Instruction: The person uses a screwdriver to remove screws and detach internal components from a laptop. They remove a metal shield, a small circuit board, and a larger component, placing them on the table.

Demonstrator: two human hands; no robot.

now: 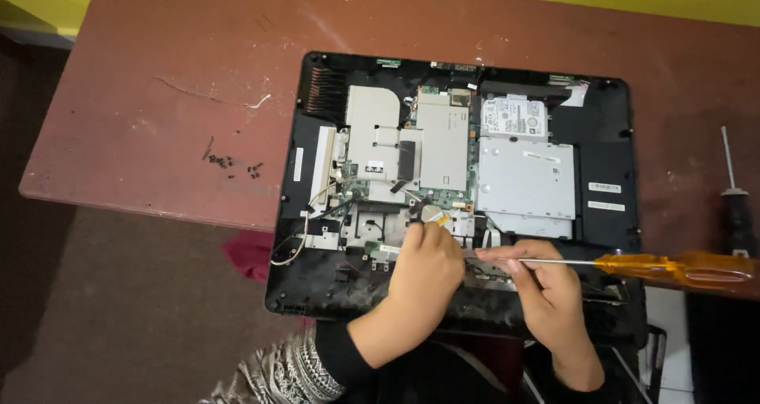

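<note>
Our right hand (554,289) pinched the screwdriver (633,265) shaft, lying crosswise, tip left, our left hand (427,265) curled on the opened computer (609,143).

A repair workbench: an opened computer (463,186), loose screws (232,164) and screwdrivers (681,268) on a scuffed table (158,95).

A cluster of small dark screws (232,165) lies near the brown table's (158,79) front edge; a black-handled screwdriver (735,202) rests at its right edge

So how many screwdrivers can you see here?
2. An orange-handled screwdriver lies across the right hand; a black-handled screwdriver lies on the table at the right edge. Others may be hidden.
</note>
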